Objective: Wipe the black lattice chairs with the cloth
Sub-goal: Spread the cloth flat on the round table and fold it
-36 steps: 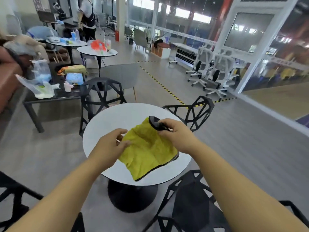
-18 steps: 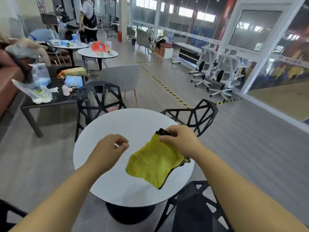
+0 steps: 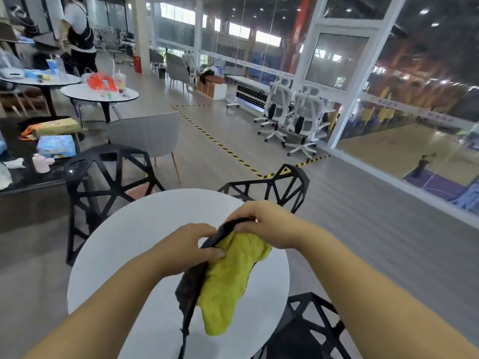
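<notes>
Both hands hold the soft yellow cloth with a black edge (image 3: 230,281) over the round white table (image 3: 124,250), and the cloth hangs down all bunched up. The left hand (image 3: 189,248) pinches the black edge with its thumb and curled fingers, and the right hand (image 3: 264,224) has its fingers curled round the top of the cloth. One black lattice chair (image 3: 103,151) stands behind the table on the left, a second black chair (image 3: 302,187) behind it on the right, and a third black chair (image 3: 298,338) sits close by at the bottom right.
</notes>
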